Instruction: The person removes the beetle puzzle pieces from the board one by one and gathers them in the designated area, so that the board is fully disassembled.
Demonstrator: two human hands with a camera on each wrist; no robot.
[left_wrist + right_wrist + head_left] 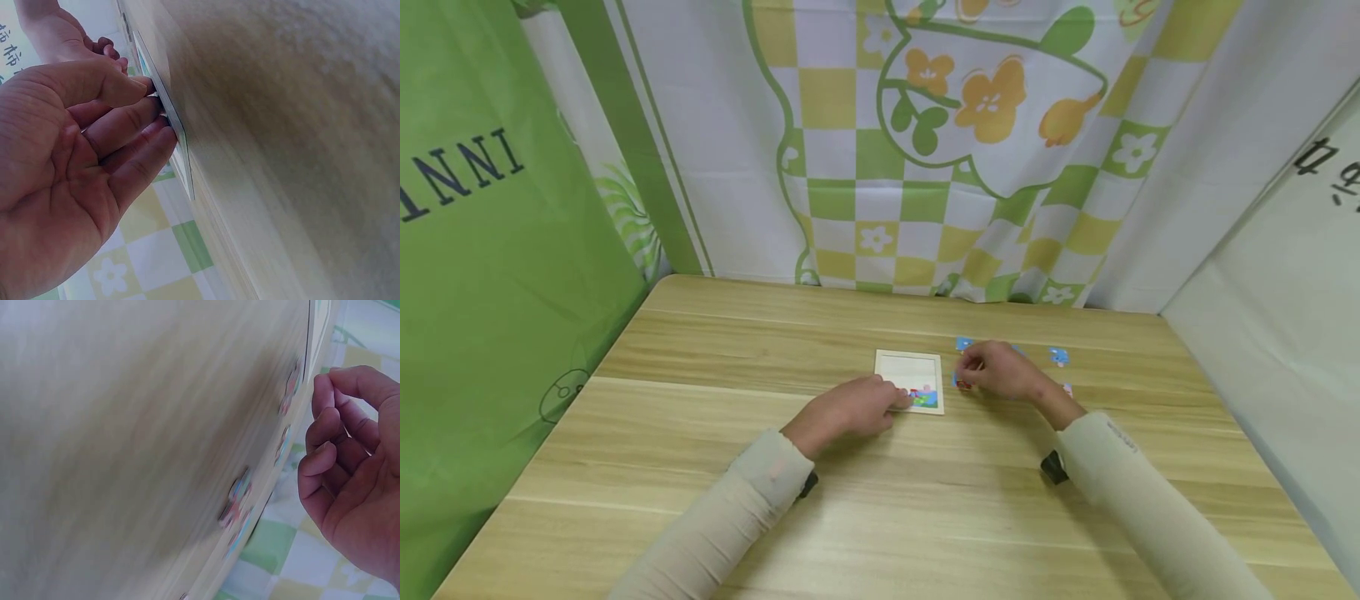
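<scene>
A small square jigsaw tray point(912, 372) with a pale rim lies on the table, coloured puzzle pieces point(927, 397) filling part of its lower edge. My left hand point(853, 407) touches the tray at its lower left, and in the left wrist view its fingertips rest against the tray edge point(182, 150). Just right of the tray, my right hand point(1003, 371) hovers with loosely bent fingers, thumb and index tips together and nothing visible between them. Under its fingertips lies a red and blue puzzle piece point(962, 384). Part of the loose pieces is hidden beneath this hand.
More loose pieces lie around the right hand: a blue one point(965, 342) behind it, another blue one point(1058, 357) to the right. Several show on the table point(125, 437) in the right wrist view. A patterned curtain point(895, 192) hangs behind the table.
</scene>
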